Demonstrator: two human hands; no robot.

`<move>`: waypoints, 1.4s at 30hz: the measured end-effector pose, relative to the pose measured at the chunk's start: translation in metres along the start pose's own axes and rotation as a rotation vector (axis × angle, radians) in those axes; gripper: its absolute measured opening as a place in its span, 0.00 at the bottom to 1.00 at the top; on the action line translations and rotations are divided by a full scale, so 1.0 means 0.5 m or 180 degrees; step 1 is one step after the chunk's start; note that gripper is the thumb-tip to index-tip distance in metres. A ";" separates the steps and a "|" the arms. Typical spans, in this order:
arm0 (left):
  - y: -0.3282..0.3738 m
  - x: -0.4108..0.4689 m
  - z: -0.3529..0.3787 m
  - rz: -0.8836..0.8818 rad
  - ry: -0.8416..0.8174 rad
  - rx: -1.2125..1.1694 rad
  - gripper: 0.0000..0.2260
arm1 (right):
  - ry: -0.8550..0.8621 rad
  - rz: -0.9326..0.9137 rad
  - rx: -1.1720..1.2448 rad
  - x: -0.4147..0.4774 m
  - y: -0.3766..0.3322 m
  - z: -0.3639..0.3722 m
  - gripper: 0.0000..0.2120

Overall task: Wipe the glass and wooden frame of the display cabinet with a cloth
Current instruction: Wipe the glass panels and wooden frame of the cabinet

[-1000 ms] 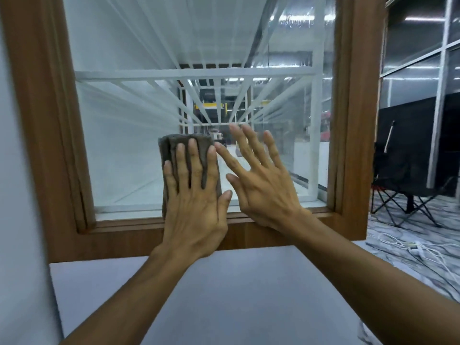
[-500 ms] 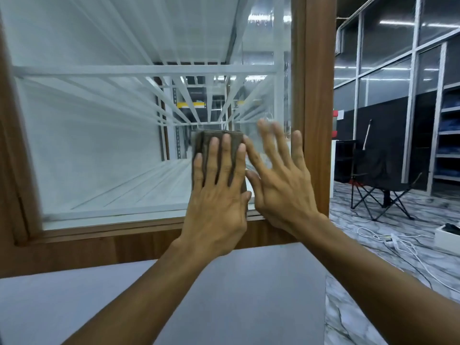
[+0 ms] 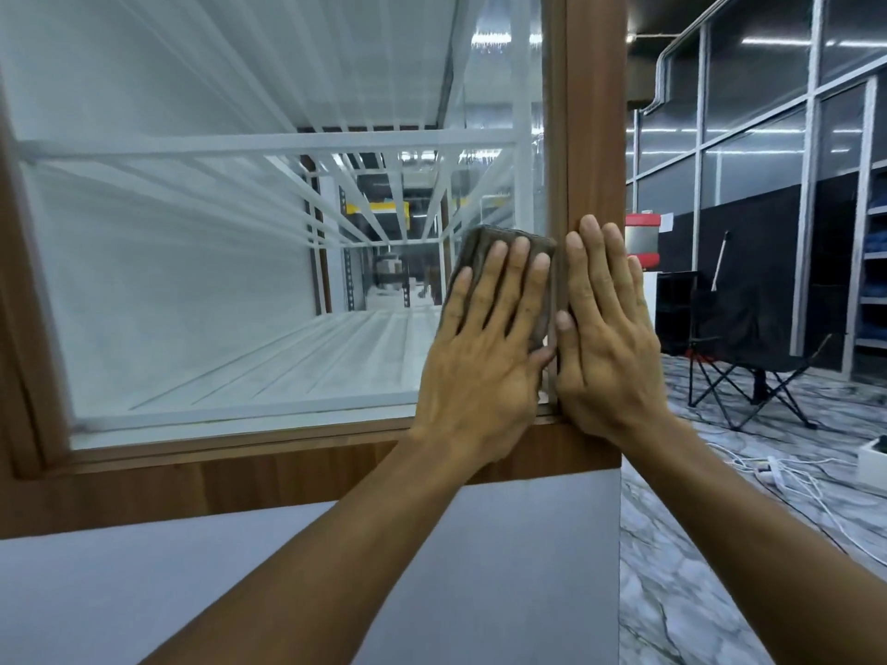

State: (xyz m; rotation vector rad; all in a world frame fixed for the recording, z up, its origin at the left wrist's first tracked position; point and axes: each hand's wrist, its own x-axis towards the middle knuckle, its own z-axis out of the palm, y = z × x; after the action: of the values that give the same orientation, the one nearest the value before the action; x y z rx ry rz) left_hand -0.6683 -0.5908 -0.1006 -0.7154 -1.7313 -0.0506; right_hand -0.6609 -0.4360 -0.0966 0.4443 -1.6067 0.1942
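Note:
A folded brown cloth [image 3: 485, 242] lies flat against the cabinet glass [image 3: 216, 280], near the pane's lower right corner. My left hand [image 3: 485, 357] presses it there with straight fingers. My right hand [image 3: 605, 338] rests flat on the right upright of the wooden frame [image 3: 595, 112], its fingers straight and holding nothing. Its thumb side touches the cloth's right edge. The frame's bottom rail [image 3: 240, 472] runs below both hands.
White shelving shows through the glass. Below the frame is the cabinet's grey panel [image 3: 240, 583]. To the right are a marble-patterned floor [image 3: 696, 568], a folding chair [image 3: 749, 357], white cables with a power strip [image 3: 773, 472] and glass partitions.
Both hands and the cloth have slid right along the glass. My right hand has moved off the pane onto the right frame post, and the view has turned right.

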 end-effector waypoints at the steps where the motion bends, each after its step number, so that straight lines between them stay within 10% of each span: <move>1: 0.008 -0.002 -0.002 -0.0094 -0.0008 -0.0051 0.30 | -0.0001 0.0002 -0.0002 -0.001 0.000 0.001 0.28; 8: -0.041 -0.020 -0.014 0.0527 -0.0237 0.0039 0.30 | 0.0047 0.0164 -0.0359 0.005 -0.020 0.002 0.29; 42: -0.531 -0.047 -0.236 -0.1767 0.0935 0.0466 0.32 | -0.0625 -0.0851 -0.0655 0.287 -0.435 0.248 0.30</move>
State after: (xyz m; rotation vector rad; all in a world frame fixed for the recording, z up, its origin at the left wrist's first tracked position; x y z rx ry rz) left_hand -0.6917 -0.8630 0.0017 -0.0962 -1.5820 -0.3878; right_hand -0.6927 -0.7052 0.0030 0.5248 -1.7186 -0.2215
